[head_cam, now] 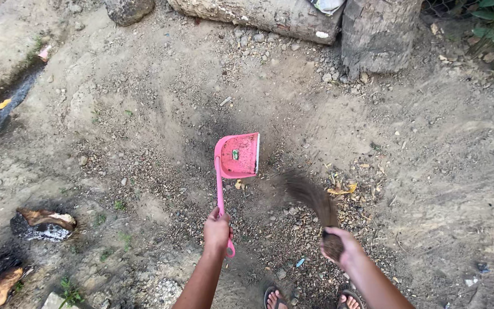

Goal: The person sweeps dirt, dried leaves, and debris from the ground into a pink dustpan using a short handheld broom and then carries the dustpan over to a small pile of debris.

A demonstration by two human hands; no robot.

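Gripping the pink dustpan (pixel 237 155) handle's end, left hand (pixel 217 232) extends it forward.

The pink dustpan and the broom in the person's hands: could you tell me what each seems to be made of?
The pink dustpan, gripped by the left hand, looks like moulded plastic: one even colour, smooth, thin stiff handle, dusted with dirt. The broom, in the right hand, seems a bundle of dry brown plant fibres or thin sticks; it is blurred by motion, so the exact fibre is unclear.
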